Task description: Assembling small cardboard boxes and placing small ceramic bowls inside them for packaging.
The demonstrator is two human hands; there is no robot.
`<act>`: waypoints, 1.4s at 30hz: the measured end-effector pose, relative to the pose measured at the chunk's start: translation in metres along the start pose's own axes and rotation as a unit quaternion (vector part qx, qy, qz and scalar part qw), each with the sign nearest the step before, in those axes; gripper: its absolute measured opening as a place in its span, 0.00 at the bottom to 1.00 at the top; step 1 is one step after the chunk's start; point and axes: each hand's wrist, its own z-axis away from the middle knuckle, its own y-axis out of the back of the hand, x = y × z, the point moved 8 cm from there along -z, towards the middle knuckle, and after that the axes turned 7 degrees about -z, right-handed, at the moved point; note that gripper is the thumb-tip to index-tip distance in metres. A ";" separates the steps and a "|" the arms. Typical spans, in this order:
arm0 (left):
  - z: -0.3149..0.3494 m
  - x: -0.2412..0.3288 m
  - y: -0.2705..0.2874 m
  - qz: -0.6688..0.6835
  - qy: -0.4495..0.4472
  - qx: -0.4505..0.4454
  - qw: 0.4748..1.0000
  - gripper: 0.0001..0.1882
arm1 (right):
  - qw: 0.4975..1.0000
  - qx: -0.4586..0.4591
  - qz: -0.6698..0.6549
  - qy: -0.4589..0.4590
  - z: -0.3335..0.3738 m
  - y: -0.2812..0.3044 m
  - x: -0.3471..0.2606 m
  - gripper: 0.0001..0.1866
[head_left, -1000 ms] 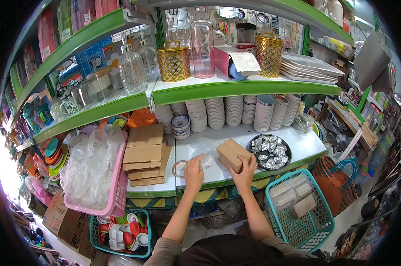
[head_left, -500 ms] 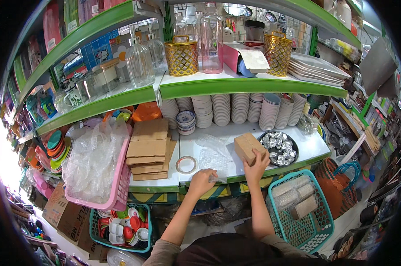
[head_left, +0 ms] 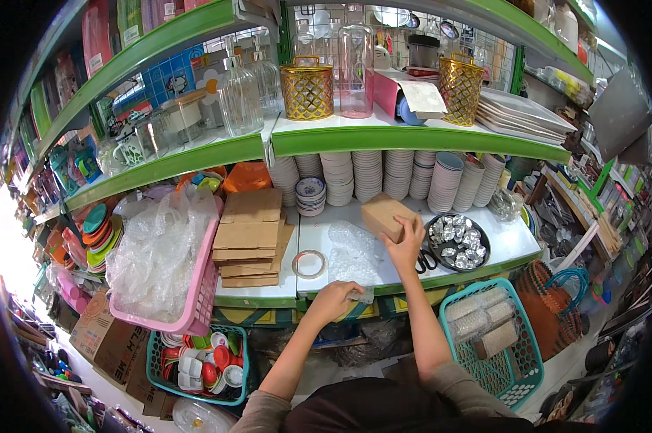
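Note:
My right hand grips a small brown cardboard box, tilted over the far right side of a sheet of bubble wrap. The fingers lie on the box's right side and top. At the shelf's front edge, my left hand is closed on the near corner of that sheet. Left of the sheet lies a roll of tape on the white shelf. Just right of my right wrist are the black handles of scissors, partly hidden, beside a dark round pan holding several foil-wrapped pieces.
Flattened cardboard boxes are stacked left of the tape. A pink basket overflows with bubble wrap. At lower right, a teal basket holds wrapped boxes. Bowl stacks line the back beneath a green-edged upper shelf.
My right hand has moved the box away from me and slightly left, over the bubble wrap. The scissors handles have come into sight. My left hand still pinches the sheet's near corner.

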 end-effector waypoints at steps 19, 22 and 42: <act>0.005 0.007 0.008 -0.054 -0.062 0.083 0.993 0.16 | 0.999 -0.043 -0.012 0.018 -0.024 -0.027 0.005 0.31; 0.004 0.006 0.004 -0.033 -0.033 0.032 0.998 0.21 | 0.997 -0.072 -0.042 0.006 -0.011 -0.028 -0.005 0.31; 0.002 0.009 -0.010 -0.025 -0.044 0.021 0.998 0.25 | 0.981 -0.050 -0.188 0.010 -0.021 -0.022 0.017 0.30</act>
